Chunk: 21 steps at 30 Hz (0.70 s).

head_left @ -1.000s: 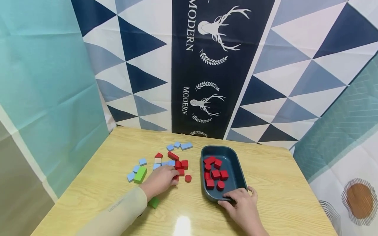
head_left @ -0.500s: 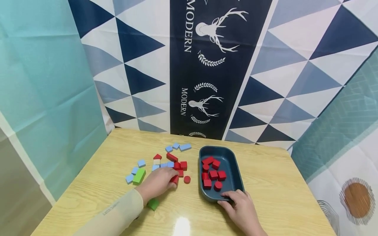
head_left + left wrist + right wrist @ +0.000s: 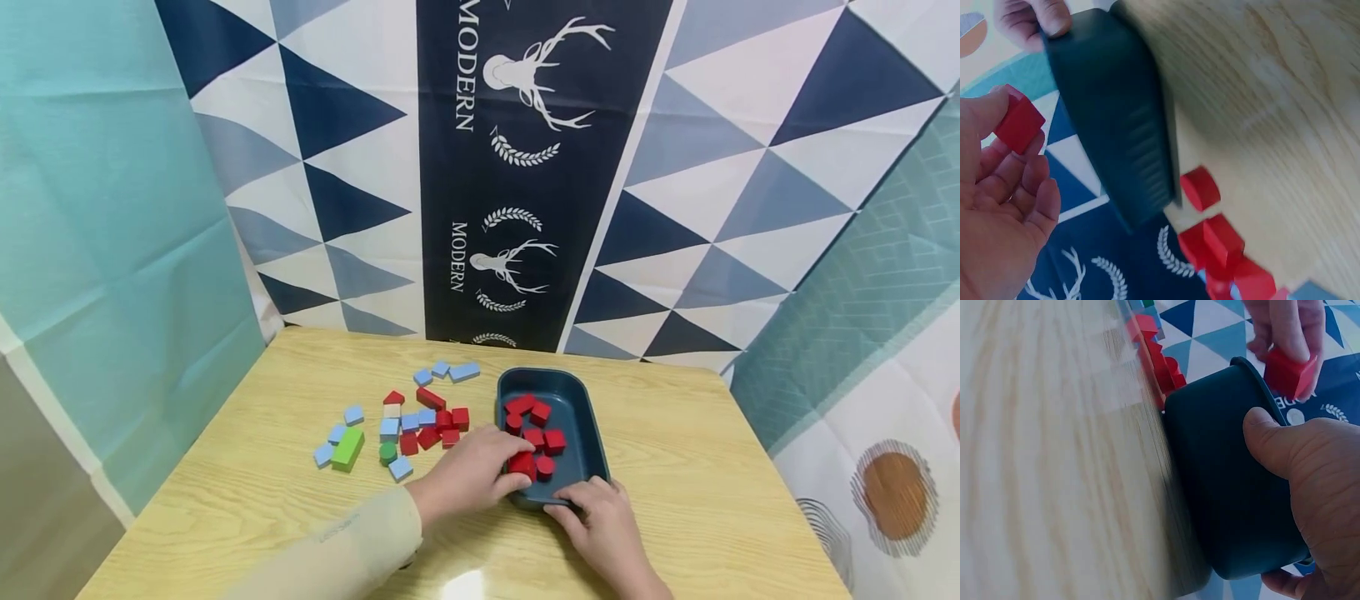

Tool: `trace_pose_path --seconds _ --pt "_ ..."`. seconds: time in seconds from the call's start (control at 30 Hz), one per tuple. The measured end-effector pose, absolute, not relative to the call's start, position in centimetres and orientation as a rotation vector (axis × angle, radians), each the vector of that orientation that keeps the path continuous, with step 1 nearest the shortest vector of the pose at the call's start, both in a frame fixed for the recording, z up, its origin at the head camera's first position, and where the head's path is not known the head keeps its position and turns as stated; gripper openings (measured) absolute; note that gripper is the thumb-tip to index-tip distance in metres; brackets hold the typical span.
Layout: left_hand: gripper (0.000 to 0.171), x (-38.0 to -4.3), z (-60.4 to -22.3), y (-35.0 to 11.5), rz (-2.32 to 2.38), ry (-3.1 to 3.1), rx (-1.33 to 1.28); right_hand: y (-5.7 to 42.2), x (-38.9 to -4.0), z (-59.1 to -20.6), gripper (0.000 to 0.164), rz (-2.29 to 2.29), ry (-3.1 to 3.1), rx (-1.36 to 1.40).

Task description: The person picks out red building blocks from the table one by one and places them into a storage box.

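My left hand [image 3: 480,469] pinches a red block [image 3: 1020,124] between thumb and fingers, over the near left part of a dark blue tray [image 3: 581,417]. Inside the tray lie several red blocks [image 3: 553,441], some square and some round. At the tray's near right corner my right hand [image 3: 606,529] grips the rim, its thumb [image 3: 1266,437] showing on the wall in the right wrist view. Left of the tray, a loose group of blocks lies on the table, among them a red block [image 3: 460,418] and a green cylinder [image 3: 387,452].
Several light blue blocks [image 3: 465,372] lie at the back of the wooden table [image 3: 675,467] and at its left, beside a long green block [image 3: 348,450]. A patterned cloth [image 3: 360,167] hangs behind the table's far edge.
My left hand has moved right from the group of blocks to over the tray, bringing a red block with it. My right hand stays at the tray's rim. The head view has shifted slightly.
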<state>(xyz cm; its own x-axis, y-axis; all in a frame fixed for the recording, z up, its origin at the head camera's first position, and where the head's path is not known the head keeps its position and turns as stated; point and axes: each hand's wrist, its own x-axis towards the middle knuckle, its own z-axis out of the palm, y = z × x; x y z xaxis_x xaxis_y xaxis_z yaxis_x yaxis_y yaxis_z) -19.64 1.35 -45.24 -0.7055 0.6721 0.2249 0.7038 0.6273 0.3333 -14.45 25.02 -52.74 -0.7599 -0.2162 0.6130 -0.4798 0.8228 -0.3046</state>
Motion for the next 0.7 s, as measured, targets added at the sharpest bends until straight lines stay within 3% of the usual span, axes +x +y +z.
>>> trace_pose_path --seconds 0.7 --pt "0.037 -20.5 -47.6 3.5 -0.357 -2.764 -1.165 24.8 -14.5 -52.8 0.020 0.574 -2.449 0.481"
